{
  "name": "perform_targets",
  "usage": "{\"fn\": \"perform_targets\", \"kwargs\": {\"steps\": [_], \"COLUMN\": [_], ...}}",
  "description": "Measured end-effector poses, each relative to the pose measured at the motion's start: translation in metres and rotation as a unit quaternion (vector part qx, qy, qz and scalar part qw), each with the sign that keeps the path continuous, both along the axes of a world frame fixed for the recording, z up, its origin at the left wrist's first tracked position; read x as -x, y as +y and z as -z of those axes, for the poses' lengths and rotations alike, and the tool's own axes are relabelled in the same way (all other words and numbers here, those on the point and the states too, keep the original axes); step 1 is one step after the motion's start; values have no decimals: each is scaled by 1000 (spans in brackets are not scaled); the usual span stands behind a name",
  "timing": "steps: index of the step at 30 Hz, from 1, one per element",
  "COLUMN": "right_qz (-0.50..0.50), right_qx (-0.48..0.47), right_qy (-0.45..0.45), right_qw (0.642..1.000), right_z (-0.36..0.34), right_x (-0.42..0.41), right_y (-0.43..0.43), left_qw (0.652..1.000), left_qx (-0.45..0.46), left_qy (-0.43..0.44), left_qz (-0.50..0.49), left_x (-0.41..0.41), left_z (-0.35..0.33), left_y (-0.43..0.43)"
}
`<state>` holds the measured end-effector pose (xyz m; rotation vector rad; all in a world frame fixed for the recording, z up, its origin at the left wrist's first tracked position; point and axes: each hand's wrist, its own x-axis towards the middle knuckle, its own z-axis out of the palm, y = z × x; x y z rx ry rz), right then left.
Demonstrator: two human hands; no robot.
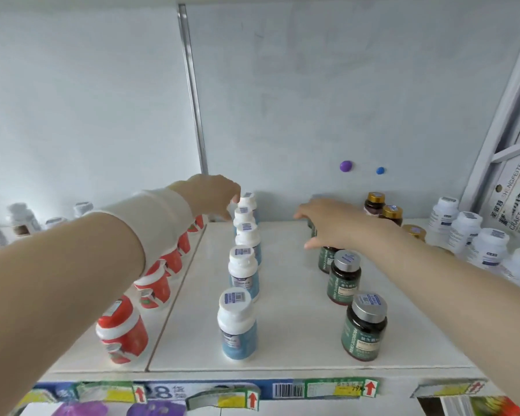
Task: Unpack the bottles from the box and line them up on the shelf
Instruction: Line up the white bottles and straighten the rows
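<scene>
Here, both hands worked the back of the shelf [282, 349].
L hand [213, 193] pinched rearmost white bottle [247, 202]; R hand [330, 226] clamped on green bottle [324, 259], prob. squaring 2 rows.

Left arm: stretched forward and up from the lower left, forearm bare, a pale cuff at the wrist.
Left hand [212, 193]: palm down, fingertips bent downward, pinched together.
Right arm: bare, reaching in from the lower right.
Right hand [330, 225]: palm down, fingers curled, thumb spread below.
</scene>
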<state>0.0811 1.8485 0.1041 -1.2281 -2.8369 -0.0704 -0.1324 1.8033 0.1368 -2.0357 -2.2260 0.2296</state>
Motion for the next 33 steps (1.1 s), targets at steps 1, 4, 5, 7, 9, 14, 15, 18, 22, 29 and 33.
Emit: {"fn": "perform_targets", "kwargs": {"steps": [1,4,5,7,9,14,15,18,22,29,33], "right_qz": [8,32,37,45,53,62,64,70,67,61,61], "right_qx": [-16,-22,-23,-17,11,160,186,247,310,350,338], "right_qy": [-33,-103,-118,-131,-113,66,105,207,343,444,459], "right_qw": [999,994,992,990,992,983,975,944,884,823,819], "right_z": [1,11,16,26,36,62,69,87,108,125,131], "right_x": [10,34,41,50,55,53,53,57,63,71,71], "right_y": [-3,-12,-12,-13,-14,-28,-31,-34,-36,-32,-30], "left_qw": [998,983,979,980,991,975,968,953,942,940,929], "left_qx": [10,23,21,20,26,20,17,14,24,12,24], "left_qy": [56,176,194,179,86,-200,-234,-295,-328,-336,-365], "left_qz": [6,42,59,88,97,92,84,66,57,54,50], "left_x": [8,29,35,44,51,43,41,35,32,28,29], "left_z": [3,19,26,38,50,70,72,74,79,84,82], "left_y": [-1,1,4,11,17,25,25,26,29,33,31]}}
